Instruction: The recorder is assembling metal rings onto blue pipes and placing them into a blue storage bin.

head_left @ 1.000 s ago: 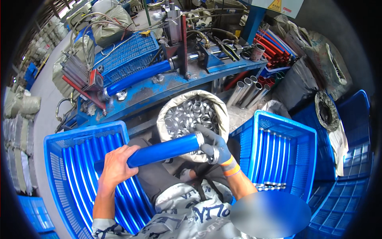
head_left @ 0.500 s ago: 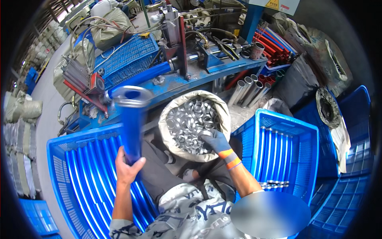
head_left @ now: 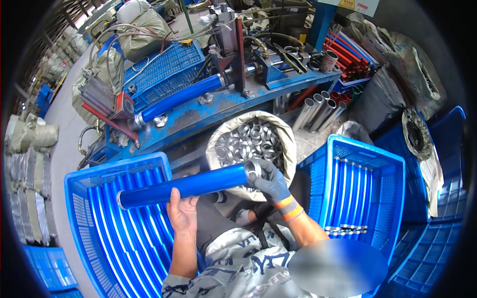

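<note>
A blue metal tube (head_left: 184,187) lies nearly level in front of me, its right end slightly higher. My bare left hand (head_left: 183,213) grips it from below near the middle, thumb on the near side. At the tube's right end, my gloved right hand (head_left: 272,184) holds a silver metal ring (head_left: 253,170) against the opening; how far it is seated cannot be made out. A similar silver ring (head_left: 119,199) shows on the left end. Just beyond my hands stands a cream sack (head_left: 289,136) of loose silver rings (head_left: 248,138).
Blue tubes fill a crate (head_left: 74,198) on my left. Another crate (head_left: 397,164) on my right holds tubes with silver ends. Ahead, a workbench (head_left: 198,107) carries a clamping machine (head_left: 237,54) with a blue tube (head_left: 181,100) in it. Bare metal tubes (head_left: 320,111) stand beyond the sack.
The blue tube has swung from upright on the left to nearly level across my front. My right hand has left the sack's rings and come to the tube's end with a ring.
</note>
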{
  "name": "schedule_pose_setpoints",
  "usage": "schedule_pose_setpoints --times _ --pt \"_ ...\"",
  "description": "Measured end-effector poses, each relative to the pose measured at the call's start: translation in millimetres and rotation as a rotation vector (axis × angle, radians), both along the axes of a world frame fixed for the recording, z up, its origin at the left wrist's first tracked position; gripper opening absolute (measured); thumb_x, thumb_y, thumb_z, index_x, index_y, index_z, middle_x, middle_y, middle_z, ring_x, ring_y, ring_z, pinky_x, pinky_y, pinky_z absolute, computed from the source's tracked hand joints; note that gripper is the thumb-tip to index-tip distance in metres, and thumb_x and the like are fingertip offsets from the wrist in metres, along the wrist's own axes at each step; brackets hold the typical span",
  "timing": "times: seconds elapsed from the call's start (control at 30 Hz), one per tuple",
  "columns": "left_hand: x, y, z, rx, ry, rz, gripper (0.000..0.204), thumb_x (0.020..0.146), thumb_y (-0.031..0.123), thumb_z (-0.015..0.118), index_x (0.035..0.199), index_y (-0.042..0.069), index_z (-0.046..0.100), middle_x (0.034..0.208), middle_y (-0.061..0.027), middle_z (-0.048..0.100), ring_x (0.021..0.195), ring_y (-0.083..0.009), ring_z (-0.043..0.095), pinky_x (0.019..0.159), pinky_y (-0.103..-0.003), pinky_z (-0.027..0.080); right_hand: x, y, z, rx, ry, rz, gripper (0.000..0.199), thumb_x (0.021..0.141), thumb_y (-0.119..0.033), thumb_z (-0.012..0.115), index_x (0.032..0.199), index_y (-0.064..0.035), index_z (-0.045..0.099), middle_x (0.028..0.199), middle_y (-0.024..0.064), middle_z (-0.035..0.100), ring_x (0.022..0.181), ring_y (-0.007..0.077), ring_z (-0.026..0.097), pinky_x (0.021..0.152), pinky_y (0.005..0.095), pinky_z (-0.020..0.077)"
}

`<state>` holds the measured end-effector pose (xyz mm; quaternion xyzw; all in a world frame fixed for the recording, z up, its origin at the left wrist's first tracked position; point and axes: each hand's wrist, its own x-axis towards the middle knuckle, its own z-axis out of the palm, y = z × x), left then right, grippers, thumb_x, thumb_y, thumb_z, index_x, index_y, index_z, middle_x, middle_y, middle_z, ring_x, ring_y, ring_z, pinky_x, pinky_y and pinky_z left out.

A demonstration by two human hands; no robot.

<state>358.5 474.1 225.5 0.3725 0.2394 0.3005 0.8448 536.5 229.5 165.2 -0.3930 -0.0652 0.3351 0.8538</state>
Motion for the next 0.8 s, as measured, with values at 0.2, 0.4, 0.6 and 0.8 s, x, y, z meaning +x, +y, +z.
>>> schedule_pose_setpoints --times 0.2,0.4,0.6,0.8 --pt "-8 0 4 0.074 -0.004 0.032 0.053 0.113 0.038 0.078 0.151 0.003 0.065 0.145 -0.0166 0.074 0.135 -0.0335 0.074 0.114 -0.053 0.063 -5 8 27 -0.084 -0.081 0.035 0.085 0.085 0.011 0.093 0.163 0.0001 0.061 0.143 0.0096 0.077 0.115 0.0177 0.078 0.098 0.0337 0.0664" --pt "-4 13 -16 0.038 -0.03 0.044 0.041 0.113 0.024 0.075 0.148 0.004 0.067 0.145 -0.0199 0.075 0.133 -0.0365 0.076 0.11 -0.055 0.066 11 12 43 -0.29 -0.11 0.212 0.084 0.094 0.012 0.086 0.17 0.0069 0.051 0.146 0.0161 0.075 0.128 0.0214 0.075 0.111 0.0344 0.0613" --pt "-10 56 -28 -0.084 -0.102 0.076 0.049 0.113 0.034 0.076 0.149 0.002 0.068 0.146 -0.0182 0.076 0.139 -0.0361 0.072 0.121 -0.058 0.056 55 60 66 -0.195 -0.355 0.372 0.08 0.095 0.007 0.087 0.169 0.0032 0.056 0.143 0.0104 0.076 0.127 0.0148 0.072 0.111 0.0318 0.059" --pt "-7 100 -4 -0.226 -0.157 0.184 0.058 0.113 0.044 0.076 0.152 0.002 0.064 0.156 -0.018 0.069 0.148 -0.0346 0.064 0.128 -0.055 0.051 197 223 52 -0.432 -0.944 0.048 0.065 0.109 -0.029 0.079 0.167 -0.0052 0.06 0.167 0.019 0.062 0.152 0.0326 0.06 0.128 0.0427 0.0468"
